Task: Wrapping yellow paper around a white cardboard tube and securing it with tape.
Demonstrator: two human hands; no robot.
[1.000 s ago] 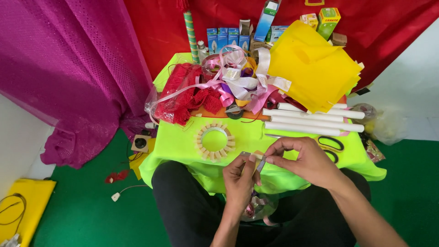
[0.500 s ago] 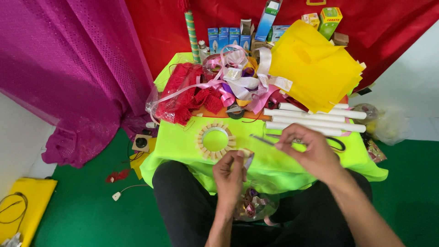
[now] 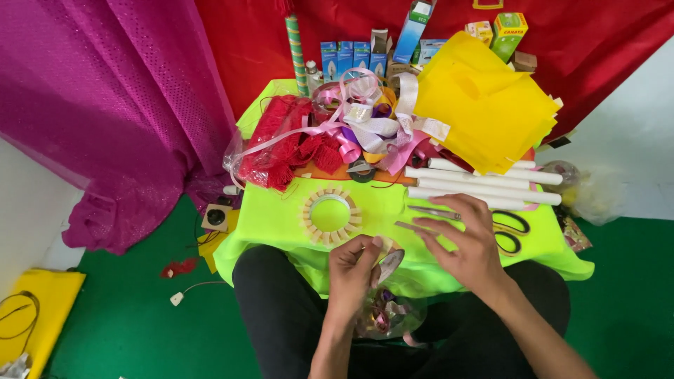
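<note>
From my seat I see the left hand (image 3: 353, 270) pinched on a small roll of shiny ribbon (image 3: 389, 263), thumb and fingers closed around it at the near table edge. The right hand (image 3: 469, 242) hovers just right of that grip, fingers spread and holding nothing (its fingertips close to a thin strip (image 3: 414, 228) on the green cloth (image 3: 281, 217)). Scissors (image 3: 491, 223) lie beyond the right hand. A ring of paper tabs (image 3: 330, 215) sits up-left of the grip, white tubes (image 3: 484, 182) farther back.
</note>
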